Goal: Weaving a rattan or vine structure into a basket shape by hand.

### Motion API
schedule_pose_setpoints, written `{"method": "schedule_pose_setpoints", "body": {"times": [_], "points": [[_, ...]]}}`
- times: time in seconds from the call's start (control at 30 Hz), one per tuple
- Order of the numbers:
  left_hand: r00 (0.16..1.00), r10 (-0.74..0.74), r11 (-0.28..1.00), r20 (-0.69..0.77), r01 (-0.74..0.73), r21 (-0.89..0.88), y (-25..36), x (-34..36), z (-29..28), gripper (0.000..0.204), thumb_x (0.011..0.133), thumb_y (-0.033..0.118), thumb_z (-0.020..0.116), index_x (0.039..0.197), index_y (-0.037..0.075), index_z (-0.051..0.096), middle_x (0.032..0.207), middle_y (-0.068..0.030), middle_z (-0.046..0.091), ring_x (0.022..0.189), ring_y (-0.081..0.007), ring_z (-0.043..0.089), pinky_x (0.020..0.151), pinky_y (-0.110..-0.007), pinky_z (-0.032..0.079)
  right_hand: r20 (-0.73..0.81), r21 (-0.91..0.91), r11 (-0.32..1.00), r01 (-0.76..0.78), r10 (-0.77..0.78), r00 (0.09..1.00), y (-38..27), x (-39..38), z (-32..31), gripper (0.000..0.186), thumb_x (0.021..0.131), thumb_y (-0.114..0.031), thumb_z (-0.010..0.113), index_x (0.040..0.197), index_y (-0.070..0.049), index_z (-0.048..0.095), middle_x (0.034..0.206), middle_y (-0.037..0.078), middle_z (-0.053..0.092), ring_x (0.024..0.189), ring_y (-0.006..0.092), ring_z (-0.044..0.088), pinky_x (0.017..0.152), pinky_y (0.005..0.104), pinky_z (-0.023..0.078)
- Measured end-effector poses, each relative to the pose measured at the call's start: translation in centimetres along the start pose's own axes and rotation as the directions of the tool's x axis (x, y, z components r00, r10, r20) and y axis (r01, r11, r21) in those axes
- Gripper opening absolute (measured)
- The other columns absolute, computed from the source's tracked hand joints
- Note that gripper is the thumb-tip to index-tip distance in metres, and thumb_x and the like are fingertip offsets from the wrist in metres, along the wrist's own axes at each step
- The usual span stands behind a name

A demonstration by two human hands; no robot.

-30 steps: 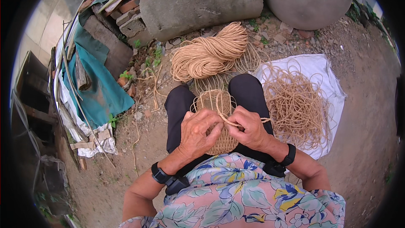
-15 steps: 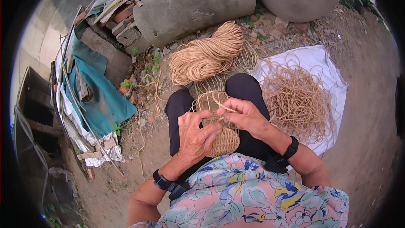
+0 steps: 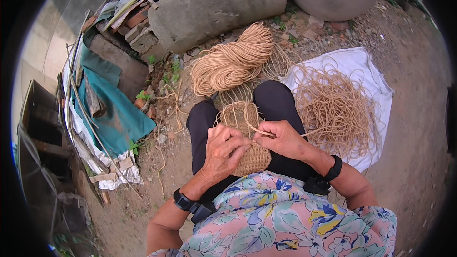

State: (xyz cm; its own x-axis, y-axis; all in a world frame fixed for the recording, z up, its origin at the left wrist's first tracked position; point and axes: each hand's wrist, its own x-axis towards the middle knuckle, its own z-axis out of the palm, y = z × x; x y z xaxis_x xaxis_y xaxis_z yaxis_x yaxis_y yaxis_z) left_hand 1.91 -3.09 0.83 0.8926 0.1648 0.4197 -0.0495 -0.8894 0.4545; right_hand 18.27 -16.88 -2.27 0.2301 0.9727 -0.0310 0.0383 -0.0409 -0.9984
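A tan woven cord piece [image 3: 253, 161], like a sandal sole with a rounded near end, lies between my knees against my lap. My left hand [image 3: 222, 148] is closed at its left and upper edge, thumb and fingers pressed together there. Close beside it, my right hand [image 3: 282, 139] pinches a strand of twisted cord [image 3: 264, 133] at the weave's working edge. Beyond my fingers, another woven part [image 3: 234, 114] with looped cords stretches away between my knees. Both hands' fingertips nearly meet and hide the exact spot where the strand enters.
A thick cord hank [image 3: 234, 59] lies on the ground beyond my knees. To the right, a loose cord pile [image 3: 335, 109] rests on a white sheet [image 3: 378, 85]. Concrete pipe [image 3: 216, 12] stands behind; teal cloth [image 3: 116, 119] and sticks are at left.
My right hand has come down and turned inward to the weave, drawing the cord strand with it. My left hand has stayed nearly in place.
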Motion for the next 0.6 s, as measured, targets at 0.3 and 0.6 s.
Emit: {"method": "schedule_pose_setpoints", "body": {"times": [0.3,0.6], "points": [[0.981,-0.18,0.976,-0.072,0.187,0.113,1.3,-0.2,-0.4,0.032,0.068,0.018,0.08,0.096,0.009,0.068,0.09,-0.0055,0.055,0.09,-0.0243,0.053,0.079,-0.036,0.038,-0.042,0.039,0.996,0.076,-0.074,0.996,-0.2,-0.8,0.1,0.009,0.089,-0.008,0.059,0.087,0.001,0.06,0.071,-0.004,0.05,0.066,0.0017,0.041,0.054,0.0233,0.035],[0.983,-0.163,0.984,0.085,0.155,0.093,2.0,0.4,-1.4,0.03,0.068,0.02,0.08,0.093,0.009,0.067,0.088,-0.005,0.058,0.084,-0.0231,0.055,0.076,-0.035,0.04,-0.065,0.007,0.993,0.114,-0.114,0.991,0.2,-1.3,0.3,0.007,0.088,-0.006,0.06,0.089,0.001,0.06,0.07,-0.005,0.048,0.065,0.0019,0.041,0.055,0.0229,0.034]]}}
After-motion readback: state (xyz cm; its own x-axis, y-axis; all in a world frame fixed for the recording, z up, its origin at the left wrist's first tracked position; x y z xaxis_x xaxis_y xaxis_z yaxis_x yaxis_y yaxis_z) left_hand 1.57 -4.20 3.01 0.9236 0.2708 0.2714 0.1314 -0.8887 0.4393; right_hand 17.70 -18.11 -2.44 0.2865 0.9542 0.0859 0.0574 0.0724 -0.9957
